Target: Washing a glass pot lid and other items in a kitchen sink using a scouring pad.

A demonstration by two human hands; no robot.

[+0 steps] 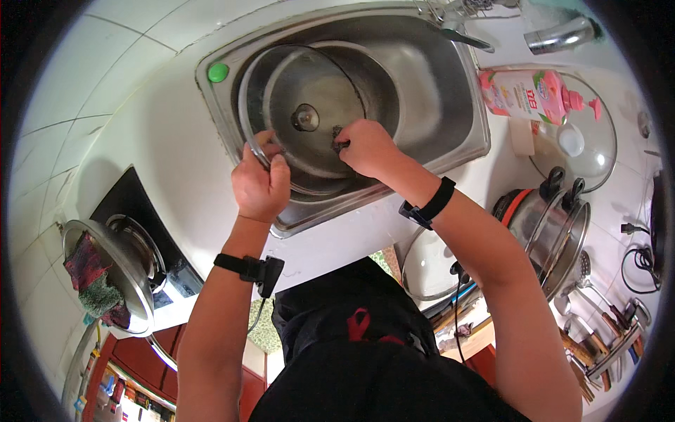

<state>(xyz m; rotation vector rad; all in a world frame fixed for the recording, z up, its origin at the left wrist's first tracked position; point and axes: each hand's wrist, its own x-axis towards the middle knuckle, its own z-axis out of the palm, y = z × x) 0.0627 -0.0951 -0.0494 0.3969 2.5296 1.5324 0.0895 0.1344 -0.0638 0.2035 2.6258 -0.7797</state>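
My left hand (262,182) grips the near left rim of a glass pot lid (311,79), thumb on one side and fingers on the other. The lid is tilted over a round metal basin (382,89) standing in the stainless steel sink (435,68). A round knob fitting (305,117) shows near the lid's middle. In my right hand (367,147) is a dark scouring pad (338,141), pinched by the fingertips at the lid's right side; whether it touches the glass I cannot tell.
A green round object (218,73) sits on the sink's corner. To the right are a pink pump bottle (527,95), another glass lid (598,153), stacked pots (548,227) and a utensil rack (614,353). At the left, a tilted metal pan (140,295) bears cloths (100,293) beside a black hob (126,198).
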